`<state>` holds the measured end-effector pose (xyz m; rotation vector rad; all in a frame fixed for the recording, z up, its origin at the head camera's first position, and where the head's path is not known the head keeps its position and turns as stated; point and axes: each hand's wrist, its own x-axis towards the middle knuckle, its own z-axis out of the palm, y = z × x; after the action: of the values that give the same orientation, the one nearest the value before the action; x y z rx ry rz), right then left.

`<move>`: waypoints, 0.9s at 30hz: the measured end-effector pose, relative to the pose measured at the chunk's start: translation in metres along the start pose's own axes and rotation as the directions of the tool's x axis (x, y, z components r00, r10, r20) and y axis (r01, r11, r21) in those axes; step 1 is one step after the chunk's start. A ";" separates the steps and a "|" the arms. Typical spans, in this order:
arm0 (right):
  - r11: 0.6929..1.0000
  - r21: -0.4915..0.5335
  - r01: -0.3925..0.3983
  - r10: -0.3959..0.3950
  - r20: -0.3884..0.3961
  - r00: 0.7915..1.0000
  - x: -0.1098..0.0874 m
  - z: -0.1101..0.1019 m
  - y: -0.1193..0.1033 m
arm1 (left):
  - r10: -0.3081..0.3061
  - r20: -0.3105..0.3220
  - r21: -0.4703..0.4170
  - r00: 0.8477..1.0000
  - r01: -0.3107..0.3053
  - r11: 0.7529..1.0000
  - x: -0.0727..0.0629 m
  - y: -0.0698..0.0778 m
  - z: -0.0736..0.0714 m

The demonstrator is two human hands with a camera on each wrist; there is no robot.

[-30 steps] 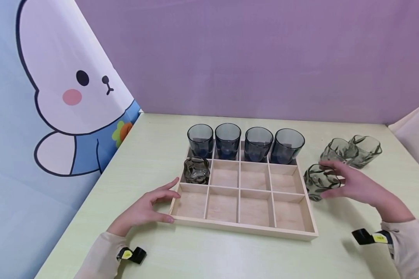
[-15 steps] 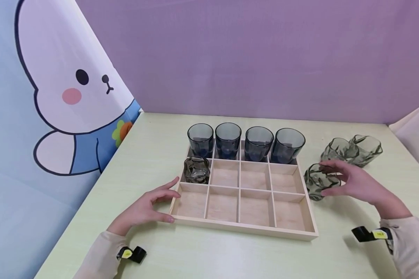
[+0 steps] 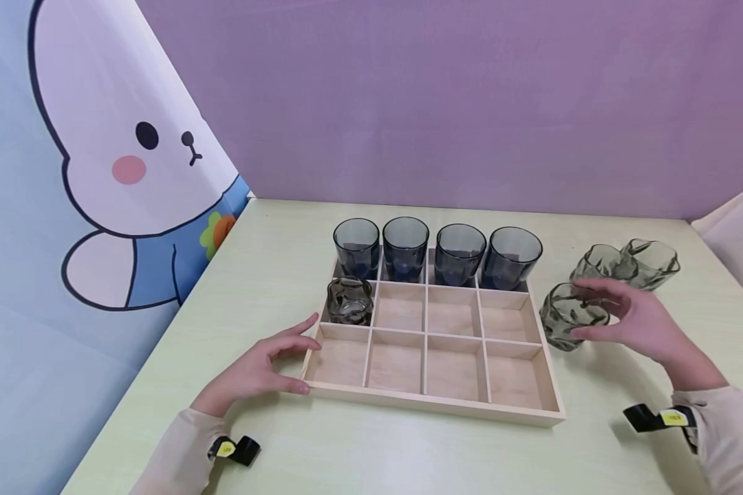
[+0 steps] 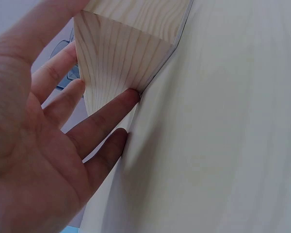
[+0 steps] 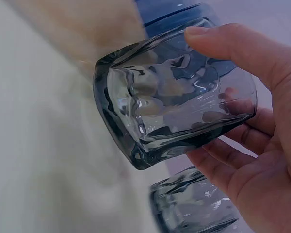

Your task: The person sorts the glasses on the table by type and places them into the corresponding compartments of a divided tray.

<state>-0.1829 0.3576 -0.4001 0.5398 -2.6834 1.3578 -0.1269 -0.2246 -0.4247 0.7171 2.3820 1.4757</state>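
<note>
My right hand point(image 3: 640, 326) holds a grey-green wavy drinking glass point(image 3: 557, 326) between thumb and fingers, right of the divided wooden tray point(image 3: 433, 405). In the right wrist view the thumb lies on one side of this glass point(image 5: 155, 102) and the fingers on the other, with its thick base facing the table. My left hand point(image 3: 256, 371) rests against the tray's front left corner, its fingers spread. The left wrist view shows those extended fingertips touching the wooden side point(image 4: 116, 58). One dark wavy glass point(image 3: 349, 302) stands in the left compartment of the middle row.
Several smooth blue-grey glasses point(image 3: 405, 251) fill the tray's back row. Two more wavy glasses, one point(image 3: 594, 265) beside the other point(image 3: 653, 265), stand on the table behind my right hand. A purple cloth point(image 3: 446, 103) hangs behind the table.
The glass in my right hand has shifted slightly upward, seemingly just off the table. My left hand and the tray have stayed in place.
</note>
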 end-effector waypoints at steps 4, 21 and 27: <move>0.999 0.038 0.000 0.001 -0.022 1.000 0.001 -0.005 -0.005 | 0.003 -0.003 0.008 1.000 -0.003 1.000 0.000 0.001 0.000; 1.000 0.002 0.010 -0.010 -0.067 0.998 -0.001 -0.013 -0.032 | 0.013 -0.010 0.018 1.000 -0.013 1.000 -0.001 0.001 0.000; 0.997 0.032 0.069 -0.067 -0.054 0.996 0.001 -0.010 -0.042 | 0.006 -0.011 0.020 1.000 -0.006 1.000 -0.001 0.002 0.001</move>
<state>-0.1696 0.3428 -0.3616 0.5847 -2.5798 1.3824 -0.1251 -0.2239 -0.4232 0.7238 2.4077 1.4639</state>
